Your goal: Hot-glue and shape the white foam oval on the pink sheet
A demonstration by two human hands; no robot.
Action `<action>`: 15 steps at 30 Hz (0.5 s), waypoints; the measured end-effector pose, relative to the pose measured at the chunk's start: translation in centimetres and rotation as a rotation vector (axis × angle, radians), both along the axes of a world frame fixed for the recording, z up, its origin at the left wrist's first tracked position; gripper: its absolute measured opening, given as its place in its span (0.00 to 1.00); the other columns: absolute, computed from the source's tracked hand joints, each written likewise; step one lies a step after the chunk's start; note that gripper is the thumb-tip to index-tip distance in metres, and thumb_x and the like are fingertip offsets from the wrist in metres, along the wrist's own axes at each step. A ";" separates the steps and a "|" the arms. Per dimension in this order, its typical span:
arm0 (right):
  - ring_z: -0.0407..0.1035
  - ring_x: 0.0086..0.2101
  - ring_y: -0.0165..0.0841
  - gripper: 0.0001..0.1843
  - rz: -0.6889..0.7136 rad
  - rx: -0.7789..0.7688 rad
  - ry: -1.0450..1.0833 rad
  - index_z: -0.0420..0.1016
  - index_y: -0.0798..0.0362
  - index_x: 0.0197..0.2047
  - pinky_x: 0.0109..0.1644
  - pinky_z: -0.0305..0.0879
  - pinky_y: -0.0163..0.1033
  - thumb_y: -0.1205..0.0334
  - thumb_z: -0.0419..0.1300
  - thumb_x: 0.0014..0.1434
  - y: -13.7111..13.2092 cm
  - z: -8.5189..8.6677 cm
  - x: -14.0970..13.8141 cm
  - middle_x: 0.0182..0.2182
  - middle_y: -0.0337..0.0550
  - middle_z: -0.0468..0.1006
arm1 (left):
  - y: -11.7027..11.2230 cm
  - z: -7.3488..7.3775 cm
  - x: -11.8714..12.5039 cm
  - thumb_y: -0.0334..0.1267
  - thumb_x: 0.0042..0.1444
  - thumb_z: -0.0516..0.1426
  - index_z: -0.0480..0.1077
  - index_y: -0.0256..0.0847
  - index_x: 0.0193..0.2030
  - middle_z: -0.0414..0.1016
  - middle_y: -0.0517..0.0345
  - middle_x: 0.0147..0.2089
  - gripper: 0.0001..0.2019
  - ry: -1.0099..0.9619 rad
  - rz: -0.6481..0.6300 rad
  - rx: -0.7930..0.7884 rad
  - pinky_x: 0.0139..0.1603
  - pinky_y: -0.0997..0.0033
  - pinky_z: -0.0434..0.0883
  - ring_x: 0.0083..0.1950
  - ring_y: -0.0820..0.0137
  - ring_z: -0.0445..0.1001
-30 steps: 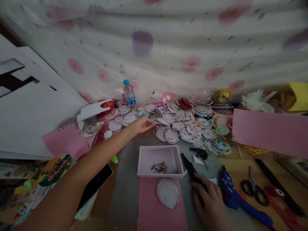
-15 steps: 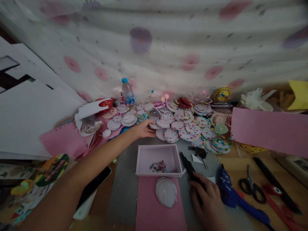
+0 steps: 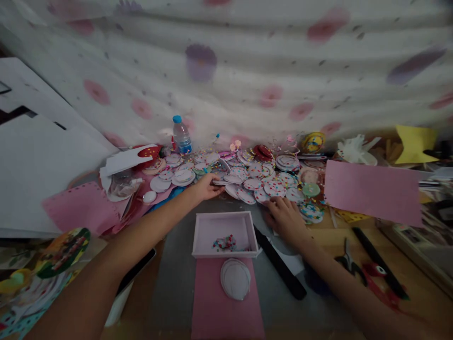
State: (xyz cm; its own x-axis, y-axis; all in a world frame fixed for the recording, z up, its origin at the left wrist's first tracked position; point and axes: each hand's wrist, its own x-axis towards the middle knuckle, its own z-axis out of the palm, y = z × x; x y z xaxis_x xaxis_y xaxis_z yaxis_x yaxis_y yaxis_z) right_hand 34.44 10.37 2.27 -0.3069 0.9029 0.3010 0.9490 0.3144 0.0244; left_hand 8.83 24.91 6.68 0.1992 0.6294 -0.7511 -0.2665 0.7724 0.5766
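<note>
My left hand is at the front left edge of a pile of round white paper discs with coloured confetti, its fingers closed around the edge of a white disc. Over the pile's front right edge lies my right hand, fingers stretched out and touching a speckled disc; its fingertips are partly hidden. Between my forearms stands a shallow pale box holding some confetti. Before it, a white disc lies on a pink sheet. A long black tool, kind unclear, lies on the grey mat.
A water bottle stands behind the pile at the left. At right are scissors, a black strip, a red tool and a propped pink card. A phone lies beside my left forearm.
My right hand has let go of the black tool, leaving it on the mat, and has moved forward to the discs. My left hand stays at the pile. The view has shifted slightly right.
</note>
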 end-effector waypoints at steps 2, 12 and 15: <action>0.66 0.43 0.44 0.12 -0.010 -0.010 -0.129 0.74 0.54 0.47 0.44 0.59 0.46 0.69 0.54 0.61 2.2 0.7 -0.3 0.43 0.52 0.75 | -0.1 0.2 -0.1 0.30 0.54 0.58 0.67 0.39 0.45 0.72 0.50 0.40 0.11 0.002 0.003 0.005 0.34 0.74 0.77 0.37 0.67 0.75; 0.68 0.42 0.43 0.14 -0.141 0.157 0.104 0.77 0.57 0.45 0.42 0.57 0.44 0.57 0.55 0.65 7.2 3.3 4.4 0.39 0.52 0.77 | -1.9 -0.2 -1.0 0.28 0.52 0.54 0.66 0.35 0.41 0.73 0.46 0.37 0.09 0.115 -0.097 0.015 0.35 0.72 0.76 0.34 0.65 0.76; 0.68 0.42 0.43 0.13 -0.063 0.141 0.112 0.76 0.57 0.45 0.45 0.59 0.44 0.58 0.55 0.64 7.2 2.7 4.4 0.40 0.52 0.76 | -3.0 0.2 -1.1 0.28 0.51 0.55 0.68 0.36 0.37 0.74 0.45 0.35 0.05 0.170 -0.155 0.068 0.37 0.71 0.75 0.34 0.64 0.76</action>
State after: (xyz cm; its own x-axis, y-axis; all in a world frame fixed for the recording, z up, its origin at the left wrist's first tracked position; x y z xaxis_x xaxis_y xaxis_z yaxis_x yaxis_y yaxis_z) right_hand 38.85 17.61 5.02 -0.2086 0.8655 0.4553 0.9659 0.2554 -0.0430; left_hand 7.68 21.87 6.89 0.1720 0.6513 -0.7391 -0.0421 0.7544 0.6550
